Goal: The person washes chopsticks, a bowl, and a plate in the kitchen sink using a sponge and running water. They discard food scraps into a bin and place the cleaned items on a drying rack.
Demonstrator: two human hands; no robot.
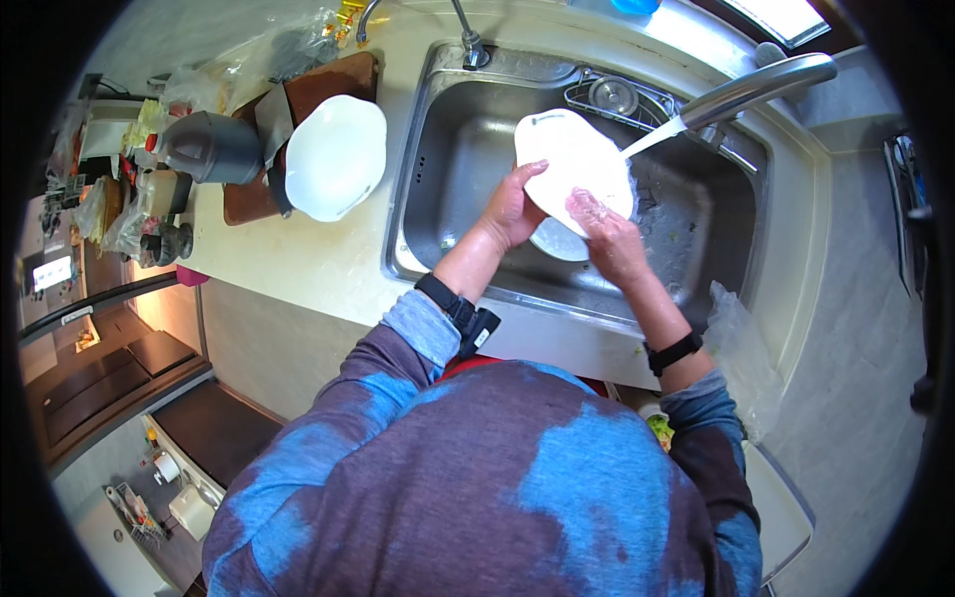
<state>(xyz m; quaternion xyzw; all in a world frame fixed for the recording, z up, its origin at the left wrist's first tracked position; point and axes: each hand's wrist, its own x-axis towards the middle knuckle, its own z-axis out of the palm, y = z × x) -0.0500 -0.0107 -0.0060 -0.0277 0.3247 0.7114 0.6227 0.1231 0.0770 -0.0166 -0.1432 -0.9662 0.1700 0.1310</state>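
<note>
Over the steel sink (462,164), my left hand (515,209) grips the left edge of a white scalloped plate (574,157), its thumb on the face. My right hand (612,242) lies against the plate's near right part, with wet fingers spread on its surface; whether it also grips the rim is hard to tell. Water from the faucet (753,93) runs onto the plate's right edge. Below the plate, another white dish (559,240) rests in the sink, partly hidden. A second white scalloped dish (337,158) sits on the counter to the left.
A brown cutting board (328,80) and a cleaver (274,119) lie partly under the left dish. Beside them is a large jug of dark liquid (213,147). A wire basket (623,101) hangs at the sink's back. A clear plastic bag (742,358) hangs at the right front edge.
</note>
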